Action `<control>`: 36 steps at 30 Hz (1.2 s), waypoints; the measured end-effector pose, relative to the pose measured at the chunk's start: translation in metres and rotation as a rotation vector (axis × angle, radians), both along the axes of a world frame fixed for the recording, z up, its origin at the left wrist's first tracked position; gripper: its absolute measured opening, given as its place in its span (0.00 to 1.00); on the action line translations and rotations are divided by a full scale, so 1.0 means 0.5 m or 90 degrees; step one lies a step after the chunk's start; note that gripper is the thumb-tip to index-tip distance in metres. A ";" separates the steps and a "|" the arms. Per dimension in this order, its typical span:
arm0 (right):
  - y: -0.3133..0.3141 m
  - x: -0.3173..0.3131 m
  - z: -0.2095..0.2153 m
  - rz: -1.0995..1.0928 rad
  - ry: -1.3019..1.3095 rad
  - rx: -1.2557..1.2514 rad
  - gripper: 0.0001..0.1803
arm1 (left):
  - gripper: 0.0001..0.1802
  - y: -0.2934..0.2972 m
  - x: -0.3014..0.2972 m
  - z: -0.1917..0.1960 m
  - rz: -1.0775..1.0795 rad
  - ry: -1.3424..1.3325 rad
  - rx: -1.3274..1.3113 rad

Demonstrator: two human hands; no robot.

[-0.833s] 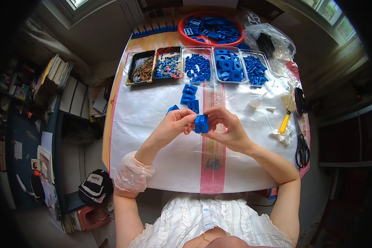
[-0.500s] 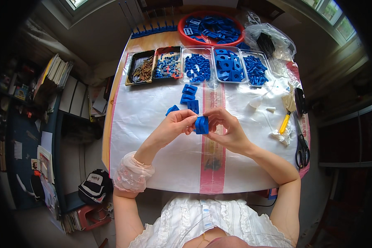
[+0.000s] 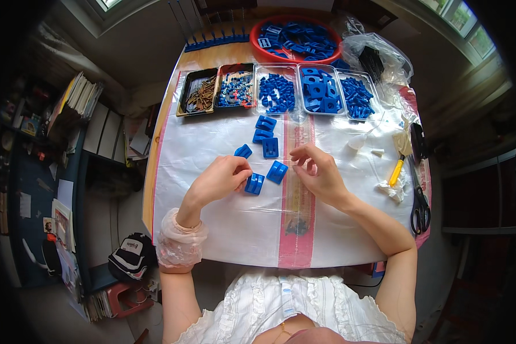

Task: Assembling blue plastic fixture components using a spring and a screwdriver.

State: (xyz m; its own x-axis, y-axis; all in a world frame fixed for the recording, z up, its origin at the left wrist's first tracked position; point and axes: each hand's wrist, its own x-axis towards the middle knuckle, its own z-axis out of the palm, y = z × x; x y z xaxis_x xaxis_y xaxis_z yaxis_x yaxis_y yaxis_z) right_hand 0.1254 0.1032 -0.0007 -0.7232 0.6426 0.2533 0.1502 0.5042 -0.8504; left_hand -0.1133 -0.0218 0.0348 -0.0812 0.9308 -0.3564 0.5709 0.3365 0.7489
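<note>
Near the middle of the sheet-covered table, my left hand (image 3: 226, 176) has its fingers closed at the left edge of a blue curved plastic piece (image 3: 254, 183). Its fingertips are partly hidden from view. A second blue plastic piece (image 3: 277, 172) lies tilted on the sheet between my hands. My right hand (image 3: 321, 178) hovers just right of it, empty, with fingers apart and slightly curled. Farther off lie several similar pieces: one flat blue piece (image 3: 270, 148), a smaller-looking one (image 3: 243, 151) beyond my left hand, and two (image 3: 265, 123) close together.
Across the back stand trays of screws (image 3: 200, 97), small mixed hardware (image 3: 235, 89), and blue parts (image 3: 276, 94). Behind them is a red basin (image 3: 255, 50) full of blue pieces. At right lie black scissors (image 3: 420, 215), a yellow-handled tool (image 3: 395, 172) and a plastic bag (image 3: 393, 51).
My hands have moved apart, the left one to the left and nearer me. A blue piece now lies between them where both hands worked together. My right hand has let go.
</note>
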 end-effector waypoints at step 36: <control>-0.029 0.002 -0.023 0.086 0.172 0.286 0.13 | 0.07 0.035 0.076 -0.059 0.007 -0.473 0.266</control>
